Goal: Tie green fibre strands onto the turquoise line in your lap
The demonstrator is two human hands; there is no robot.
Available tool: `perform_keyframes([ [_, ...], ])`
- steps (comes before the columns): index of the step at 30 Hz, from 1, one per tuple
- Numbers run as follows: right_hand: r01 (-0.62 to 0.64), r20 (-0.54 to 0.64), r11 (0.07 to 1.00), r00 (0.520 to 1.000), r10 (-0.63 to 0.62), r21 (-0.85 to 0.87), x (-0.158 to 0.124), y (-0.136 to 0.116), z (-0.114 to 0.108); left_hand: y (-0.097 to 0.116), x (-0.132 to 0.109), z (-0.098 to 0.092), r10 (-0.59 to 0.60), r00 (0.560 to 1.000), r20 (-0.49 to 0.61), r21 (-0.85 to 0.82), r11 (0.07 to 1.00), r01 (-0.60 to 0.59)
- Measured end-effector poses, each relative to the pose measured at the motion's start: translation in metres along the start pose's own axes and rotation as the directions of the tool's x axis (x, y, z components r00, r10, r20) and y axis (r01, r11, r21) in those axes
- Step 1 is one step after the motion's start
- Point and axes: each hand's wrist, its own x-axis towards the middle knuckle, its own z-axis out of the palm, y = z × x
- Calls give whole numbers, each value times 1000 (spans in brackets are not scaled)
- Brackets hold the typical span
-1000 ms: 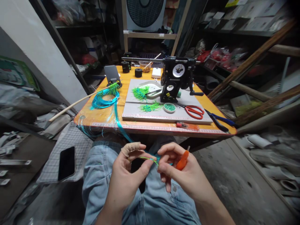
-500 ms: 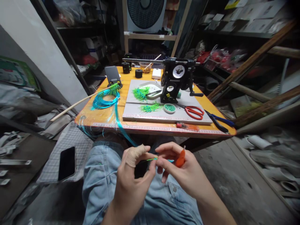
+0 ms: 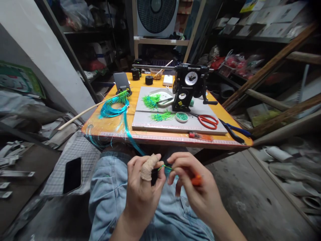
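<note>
Above my lap, a thin green strand (image 3: 167, 167) runs between my two hands, with some translucent blue beside it. My left hand (image 3: 142, 184), with a beige wrap on one finger, pinches one end of the strand between thumb and index finger. The other end is at the fingertips of my right hand (image 3: 198, 190), which is slightly blurred. An orange-handled tool (image 3: 197, 180) is tucked in the right palm; its tip is hidden. A blue fibre bundle (image 3: 132, 140) hangs from the table edge just beyond my hands.
On the orange table (image 3: 100, 125) lies a grey board (image 3: 142, 124) with green tufts (image 3: 162, 116), a bowl of green beads (image 3: 182, 116), red-handled scissors (image 3: 208, 122) and a black cranked machine (image 3: 184, 87). Pliers (image 3: 235, 130) lie at the right corner. A phone (image 3: 72, 175) rests at left.
My hands have drawn slightly apart, the right one moving right, and more of the green strand shows between them. The orange tool has tipped lower in the right palm.
</note>
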Motion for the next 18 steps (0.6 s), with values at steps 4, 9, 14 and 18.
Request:
perform_keyframes([
  [4,-135,-43,945,987,154,297,0,-5,-7,-3,2,-2,8,998,-65,-5,1000,-9],
  [9,113,18,915,993,-115,-386,4,0,-12,-4,-3,0,-16,995,-97,-66,998,9],
  [14,244,-31,778,947,-320,-579,5,5,-19,-3,-9,-9,-285,910,300,-434,809,396],
  [18,289,37,724,939,-343,-627,2,4,-23,-2,-6,-12,-382,784,489,-592,515,620],
])
